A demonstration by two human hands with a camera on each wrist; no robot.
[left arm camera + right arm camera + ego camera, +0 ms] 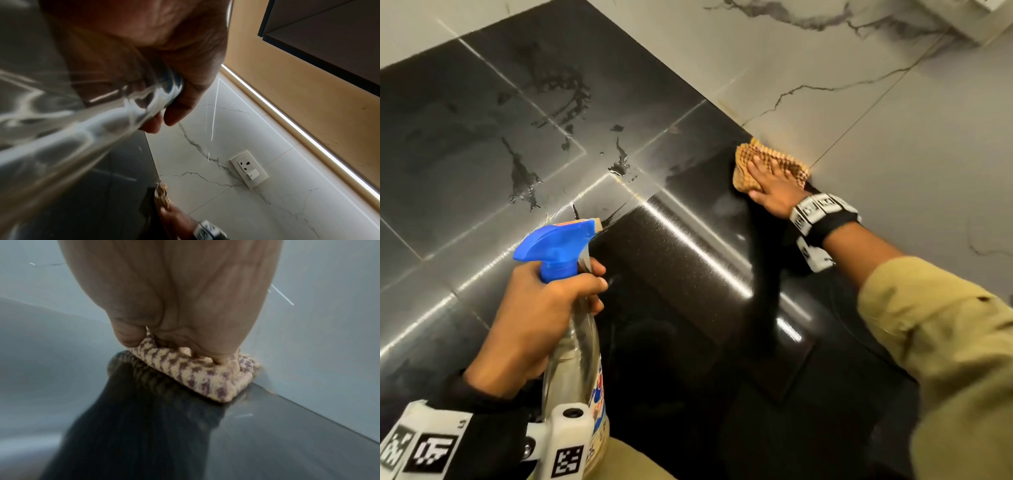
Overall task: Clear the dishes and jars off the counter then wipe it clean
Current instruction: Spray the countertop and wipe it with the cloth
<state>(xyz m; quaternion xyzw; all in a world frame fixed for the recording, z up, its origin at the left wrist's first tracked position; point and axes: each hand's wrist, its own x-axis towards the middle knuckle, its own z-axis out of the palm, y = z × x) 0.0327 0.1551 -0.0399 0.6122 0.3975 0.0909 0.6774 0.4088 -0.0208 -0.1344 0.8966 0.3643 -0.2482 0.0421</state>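
My left hand (544, 315) grips the neck of a clear spray bottle (573, 342) with a blue trigger head (558, 246), held above the black counter (688, 274) near its front. In the left wrist view the bottle (82, 129) fills the frame under my left hand (164, 65). My right hand (770, 185) lies flat with spread fingers on an orange checked cloth (744, 171), pressing it onto the counter where it meets the marble wall (859, 102). The right wrist view shows the cloth (195, 374) folded under my right hand (174, 296). No dishes or jars are in view.
Wet streaks and droplets (524, 174) lie on the counter's far left part. A wall socket (248, 168) sits on the marble above the cloth (162, 196). A light strip (287, 123) runs under a dark upper cabinet (329, 32).
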